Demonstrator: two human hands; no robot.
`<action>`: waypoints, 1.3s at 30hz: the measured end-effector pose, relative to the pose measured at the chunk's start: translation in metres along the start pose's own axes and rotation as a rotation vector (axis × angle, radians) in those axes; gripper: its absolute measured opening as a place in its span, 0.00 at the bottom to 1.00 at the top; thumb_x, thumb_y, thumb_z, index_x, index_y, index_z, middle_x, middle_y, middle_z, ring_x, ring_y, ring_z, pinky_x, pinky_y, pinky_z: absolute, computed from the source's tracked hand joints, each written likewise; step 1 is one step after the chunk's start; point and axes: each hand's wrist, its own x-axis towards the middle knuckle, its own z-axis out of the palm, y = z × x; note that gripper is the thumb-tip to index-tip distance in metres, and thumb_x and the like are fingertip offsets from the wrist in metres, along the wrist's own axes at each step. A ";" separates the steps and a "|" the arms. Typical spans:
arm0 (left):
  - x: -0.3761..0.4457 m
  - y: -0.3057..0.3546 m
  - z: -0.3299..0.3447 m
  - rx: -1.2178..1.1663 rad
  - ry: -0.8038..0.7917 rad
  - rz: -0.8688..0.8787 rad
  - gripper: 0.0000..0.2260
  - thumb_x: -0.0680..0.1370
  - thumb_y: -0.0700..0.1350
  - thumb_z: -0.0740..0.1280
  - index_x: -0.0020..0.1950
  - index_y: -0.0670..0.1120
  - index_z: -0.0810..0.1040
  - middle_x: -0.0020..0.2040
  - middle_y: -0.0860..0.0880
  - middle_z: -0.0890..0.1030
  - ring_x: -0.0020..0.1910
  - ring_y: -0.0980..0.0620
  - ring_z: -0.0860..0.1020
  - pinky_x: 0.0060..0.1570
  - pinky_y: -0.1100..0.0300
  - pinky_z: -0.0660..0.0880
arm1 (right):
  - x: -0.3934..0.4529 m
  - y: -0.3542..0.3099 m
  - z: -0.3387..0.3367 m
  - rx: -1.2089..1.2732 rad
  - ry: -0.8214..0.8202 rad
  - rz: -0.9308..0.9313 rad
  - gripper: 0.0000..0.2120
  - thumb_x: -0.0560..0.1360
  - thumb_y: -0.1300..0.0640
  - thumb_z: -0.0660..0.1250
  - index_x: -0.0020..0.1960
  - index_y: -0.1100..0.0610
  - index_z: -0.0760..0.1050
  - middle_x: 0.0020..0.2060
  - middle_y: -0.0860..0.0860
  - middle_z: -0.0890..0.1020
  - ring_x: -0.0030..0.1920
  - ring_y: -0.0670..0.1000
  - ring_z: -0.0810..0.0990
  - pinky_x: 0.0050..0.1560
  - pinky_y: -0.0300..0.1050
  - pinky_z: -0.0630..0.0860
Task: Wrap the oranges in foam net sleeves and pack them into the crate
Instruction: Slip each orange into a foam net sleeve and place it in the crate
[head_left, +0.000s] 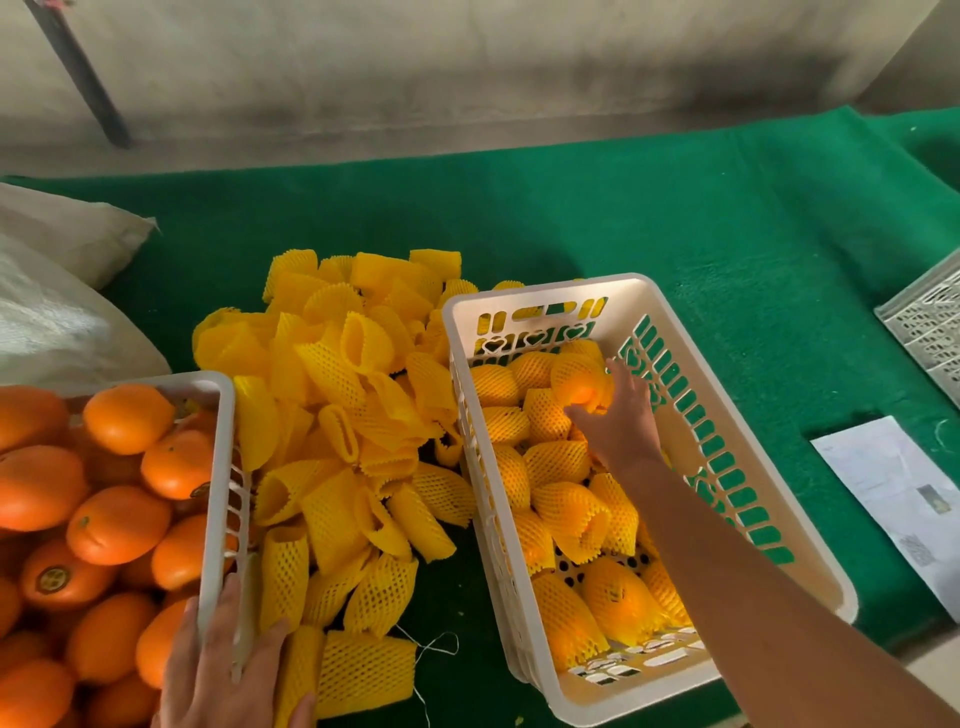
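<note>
Over the white crate (644, 452) on the green bench (675, 208), the right hand (621, 415) reaches in, fingers curled round a sleeved orange (582, 382) at the far end among other wrapped ones. Left hand (223, 670) lies flat, fingers straight, on the rim of the basket (217, 467) of bare oranges (119, 525), beside the sleeve pile (353, 426).

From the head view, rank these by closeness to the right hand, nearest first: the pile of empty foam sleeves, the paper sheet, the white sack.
From the right hand:
1. Pile of empty foam sleeves, just left of the crate.
2. Paper sheet, on the cloth at right.
3. White sack, far left.
</note>
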 end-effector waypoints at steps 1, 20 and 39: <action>0.000 0.006 -0.015 0.014 -0.020 -0.008 0.43 0.81 0.69 0.44 0.46 0.38 0.87 0.67 0.26 0.76 0.63 0.18 0.73 0.58 0.24 0.73 | -0.014 -0.005 -0.004 0.031 0.001 0.000 0.40 0.75 0.47 0.77 0.81 0.51 0.62 0.76 0.56 0.67 0.73 0.59 0.69 0.68 0.57 0.72; -0.018 -0.012 -0.026 -0.074 -0.246 -0.107 0.29 0.81 0.64 0.62 0.80 0.57 0.61 0.84 0.53 0.39 0.83 0.43 0.39 0.73 0.41 0.67 | -0.232 -0.070 0.022 -0.069 -0.209 -0.173 0.36 0.81 0.65 0.60 0.83 0.45 0.51 0.58 0.57 0.80 0.51 0.57 0.81 0.47 0.45 0.76; 0.001 -0.136 -0.112 0.104 -0.055 -0.508 0.28 0.77 0.50 0.72 0.75 0.50 0.68 0.78 0.45 0.64 0.77 0.42 0.60 0.65 0.37 0.70 | -0.234 -0.062 0.022 -0.028 -0.215 -0.166 0.32 0.82 0.65 0.59 0.82 0.47 0.54 0.53 0.57 0.81 0.40 0.55 0.81 0.35 0.51 0.80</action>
